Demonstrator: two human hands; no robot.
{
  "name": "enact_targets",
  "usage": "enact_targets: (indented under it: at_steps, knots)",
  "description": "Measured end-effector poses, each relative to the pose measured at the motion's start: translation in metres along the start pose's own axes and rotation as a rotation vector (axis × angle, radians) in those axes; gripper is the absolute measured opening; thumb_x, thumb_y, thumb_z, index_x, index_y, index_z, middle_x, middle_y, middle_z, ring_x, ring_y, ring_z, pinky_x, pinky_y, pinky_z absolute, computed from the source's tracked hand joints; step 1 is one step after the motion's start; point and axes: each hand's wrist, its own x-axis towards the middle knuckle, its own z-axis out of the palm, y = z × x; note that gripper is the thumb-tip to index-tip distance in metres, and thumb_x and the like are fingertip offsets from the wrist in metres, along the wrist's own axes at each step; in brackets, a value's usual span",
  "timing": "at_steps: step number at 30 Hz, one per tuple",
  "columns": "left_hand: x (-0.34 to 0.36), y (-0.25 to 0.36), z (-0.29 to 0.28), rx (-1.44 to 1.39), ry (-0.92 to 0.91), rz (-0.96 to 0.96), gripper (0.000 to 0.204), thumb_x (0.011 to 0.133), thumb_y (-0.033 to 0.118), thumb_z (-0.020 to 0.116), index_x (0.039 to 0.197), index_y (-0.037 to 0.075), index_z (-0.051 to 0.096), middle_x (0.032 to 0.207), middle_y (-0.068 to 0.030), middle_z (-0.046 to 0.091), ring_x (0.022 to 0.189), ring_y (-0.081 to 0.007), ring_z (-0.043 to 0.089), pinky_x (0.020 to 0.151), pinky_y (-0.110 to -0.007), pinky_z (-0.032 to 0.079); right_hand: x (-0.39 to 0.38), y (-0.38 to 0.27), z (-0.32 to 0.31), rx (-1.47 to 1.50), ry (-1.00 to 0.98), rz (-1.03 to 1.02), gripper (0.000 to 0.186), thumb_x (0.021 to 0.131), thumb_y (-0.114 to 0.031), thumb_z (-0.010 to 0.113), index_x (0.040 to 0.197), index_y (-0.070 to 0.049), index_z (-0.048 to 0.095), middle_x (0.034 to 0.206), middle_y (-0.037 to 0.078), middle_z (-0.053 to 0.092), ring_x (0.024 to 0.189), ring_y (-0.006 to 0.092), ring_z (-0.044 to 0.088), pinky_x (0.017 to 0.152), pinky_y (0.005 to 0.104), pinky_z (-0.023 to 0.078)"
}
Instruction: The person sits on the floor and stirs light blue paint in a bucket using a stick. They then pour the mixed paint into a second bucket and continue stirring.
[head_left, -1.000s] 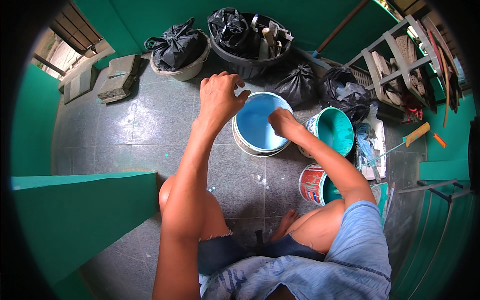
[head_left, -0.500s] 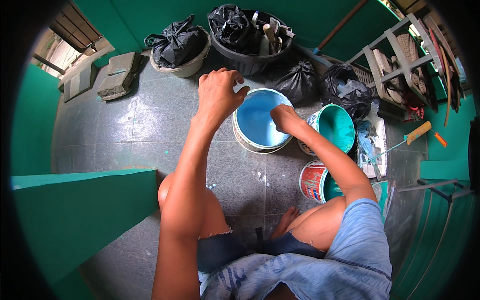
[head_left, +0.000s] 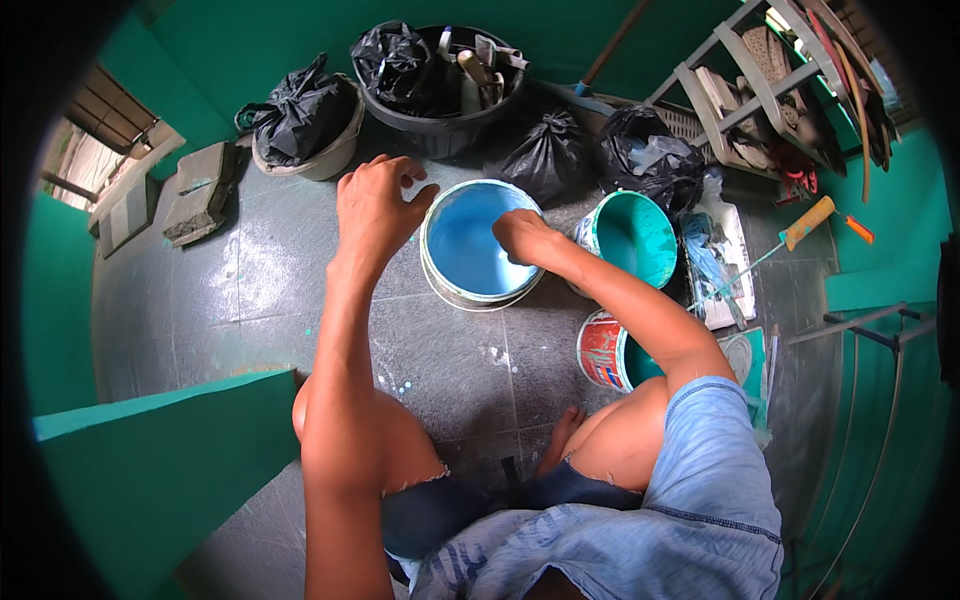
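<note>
Stone slabs [head_left: 198, 195] lie on the grey tiled floor [head_left: 270, 300] at the far left, and to their right a pale tub [head_left: 315, 168] holds a knotted black bag [head_left: 298, 115]. The left hand [head_left: 378, 212] comes next, raised at the left side of the blue-lined bucket [head_left: 450, 289], its fingers bent and its thumb apart from them, with nothing visible in its grasp; whether the thumb meets the rim cannot be told. Behind, a black tub [head_left: 437, 135] carries another dark bag and some tools. The bucket stands upright on the floor in front of the person, between the two arms. Over the right part of its opening is the right hand [head_left: 522, 238], its fingers curled in; whether it is clenched around something cannot be seen. Past it, a teal-lined bucket [head_left: 640, 225] stands behind a red-sided bucket [head_left: 602, 352], which the right forearm partly covers. Farther right come a white tray [head_left: 738, 245] bearing crumpled blue plastic [head_left: 706, 252] and a paint roller [head_left: 808, 223] with a yellowish sleeve.
</note>
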Motion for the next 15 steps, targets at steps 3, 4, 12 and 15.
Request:
enact_targets:
  at_steps: [3, 4, 12, 15]
  knots:
    - [0.000, 0.002, 0.002, -0.019, 0.000, 0.012, 0.021, 0.069, 0.022, 0.074, 0.084, 0.009, 0.069, 0.082, -0.0064, 0.066, 0.081, -0.0233, 0.062, 0.079, -0.038, 0.042, -0.001, -0.008, -0.002, 0.220, -0.109, -0.134, 0.010, 0.074, -0.003, 0.057, 0.068, -0.001, 0.065, 0.074, 0.018, 0.065, 0.070, 0.0334, 0.062, 0.068, 0.0422, 0.049]
    - [0.001, 0.004, 0.002, -0.018, 0.003, 0.018, 0.021, 0.069, 0.022, 0.074, 0.084, 0.009, 0.069, 0.082, -0.0064, 0.066, 0.081, -0.0232, 0.062, 0.079, -0.038, 0.043, -0.001, -0.008, 0.003, 0.330, -0.076, -0.198, 0.011, 0.076, -0.004, 0.057, 0.069, -0.001, 0.065, 0.073, 0.017, 0.065, 0.070, 0.0328, 0.062, 0.068, 0.0421, 0.049]
    - [-0.002, 0.003, -0.002, 0.006, -0.002, 0.013, 0.021, 0.069, 0.022, 0.074, 0.083, 0.008, 0.069, 0.081, -0.0066, 0.066, 0.080, -0.0236, 0.062, 0.078, -0.037, 0.042, 0.003, 0.002, 0.008, 0.019, 0.269, -0.022, 0.007, 0.075, -0.001, 0.058, 0.072, 0.002, 0.064, 0.080, 0.019, 0.063, 0.079, 0.0373, 0.060, 0.069, 0.0445, 0.049]
    - [-0.001, 0.002, 0.001, 0.002, 0.001, 0.015, 0.021, 0.068, 0.022, 0.074, 0.083, 0.008, 0.069, 0.081, -0.0070, 0.065, 0.079, -0.0239, 0.062, 0.078, -0.038, 0.042, -0.002, 0.003, 0.000, 0.129, -0.169, 0.001, 0.011, 0.076, -0.003, 0.055, 0.073, 0.001, 0.065, 0.079, 0.020, 0.064, 0.075, 0.0352, 0.062, 0.068, 0.0434, 0.049]
